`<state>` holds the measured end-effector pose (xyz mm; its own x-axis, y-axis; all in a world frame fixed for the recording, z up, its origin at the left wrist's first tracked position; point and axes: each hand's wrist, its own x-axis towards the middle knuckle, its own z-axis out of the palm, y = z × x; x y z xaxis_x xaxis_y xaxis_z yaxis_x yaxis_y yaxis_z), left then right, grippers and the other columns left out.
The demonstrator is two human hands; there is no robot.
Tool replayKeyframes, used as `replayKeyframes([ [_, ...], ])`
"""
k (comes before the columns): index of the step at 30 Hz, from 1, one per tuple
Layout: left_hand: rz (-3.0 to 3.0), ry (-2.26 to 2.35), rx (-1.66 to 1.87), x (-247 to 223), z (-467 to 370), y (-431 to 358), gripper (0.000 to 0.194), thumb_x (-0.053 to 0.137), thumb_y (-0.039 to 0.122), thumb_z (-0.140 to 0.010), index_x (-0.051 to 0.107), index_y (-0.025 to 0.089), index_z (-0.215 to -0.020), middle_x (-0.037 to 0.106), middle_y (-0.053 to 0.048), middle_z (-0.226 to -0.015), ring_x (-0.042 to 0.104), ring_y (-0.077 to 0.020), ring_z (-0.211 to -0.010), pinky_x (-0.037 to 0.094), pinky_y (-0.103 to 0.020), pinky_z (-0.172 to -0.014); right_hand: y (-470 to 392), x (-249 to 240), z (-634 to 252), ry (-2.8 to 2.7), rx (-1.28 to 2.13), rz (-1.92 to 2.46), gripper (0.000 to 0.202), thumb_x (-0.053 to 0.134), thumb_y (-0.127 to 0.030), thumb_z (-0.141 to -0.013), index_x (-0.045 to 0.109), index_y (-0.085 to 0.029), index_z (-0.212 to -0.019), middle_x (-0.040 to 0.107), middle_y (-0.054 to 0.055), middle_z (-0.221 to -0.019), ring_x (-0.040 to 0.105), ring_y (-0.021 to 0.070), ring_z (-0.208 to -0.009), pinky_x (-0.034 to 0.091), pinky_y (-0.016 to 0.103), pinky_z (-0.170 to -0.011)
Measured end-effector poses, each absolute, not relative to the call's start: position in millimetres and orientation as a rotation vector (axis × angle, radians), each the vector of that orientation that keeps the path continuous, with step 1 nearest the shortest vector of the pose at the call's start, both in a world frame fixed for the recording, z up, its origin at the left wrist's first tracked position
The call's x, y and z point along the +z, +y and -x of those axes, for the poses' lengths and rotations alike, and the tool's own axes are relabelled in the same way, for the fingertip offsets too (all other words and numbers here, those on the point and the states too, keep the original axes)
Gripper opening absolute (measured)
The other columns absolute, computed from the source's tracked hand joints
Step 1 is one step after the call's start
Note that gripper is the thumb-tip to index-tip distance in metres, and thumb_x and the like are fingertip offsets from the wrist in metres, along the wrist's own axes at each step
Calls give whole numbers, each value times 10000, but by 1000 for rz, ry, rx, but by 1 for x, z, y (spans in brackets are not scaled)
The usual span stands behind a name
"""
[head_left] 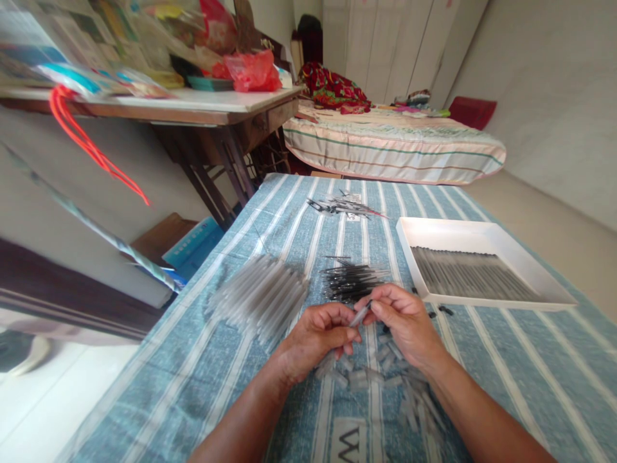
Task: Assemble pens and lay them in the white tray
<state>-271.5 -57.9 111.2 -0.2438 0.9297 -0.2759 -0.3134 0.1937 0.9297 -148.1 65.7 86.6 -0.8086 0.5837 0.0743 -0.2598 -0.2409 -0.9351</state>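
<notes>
While a row of dark sticks (467,273) lies side by side in the white box (453,233), plenty of loose parts cover the striped tablecloth (491,379), and from my distant post I judge the work partway along. I take the boxed row, which fills only part of the box, for the finished portion. Left to do, as I read it, are the heap of frosted tubes (260,296) at left, the bundle of dark rods (349,281) just beyond the hands, and the short pale pieces (366,376) scattered nearer the camera. Over mid-table, between the two hands, I see a small pale tube (358,317), tilted. The left hand (321,334) curls inward, thumb and forefinger pinching its lower part; the right hand (402,315) leans in opposite, thumb and fingertips narrowed on the dark upper end. Whether those fingers hide another part, I cannot tell.
</notes>
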Motion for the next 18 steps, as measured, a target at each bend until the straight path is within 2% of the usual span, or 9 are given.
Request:
replayKeyframes([
  [9, -697, 1294, 1297, 108, 274, -59, 128, 670, 207, -685, 640, 127, -780, 653, -13, -692, 532, -72, -519, 362, -171, -443, 66, 87, 148, -1556, 2056, 408, 107, 678, -271, -769, 624, -189, -813, 698, 18, -808, 615, 116, -651, 493, 231, -606],
  [18, -724, 1347, 1255, 110, 274, -59, 153, 670, 248, -686, 629, 134, -779, 646, -5, -689, 515, -77, -518, 333, -190, -452, 85, 86, 137, -2004, 1745, 434, 160, 659, -312, -769, 667, -189, -871, 679, 22, -732, 640, 159, -675, 493, 277, -653],
])
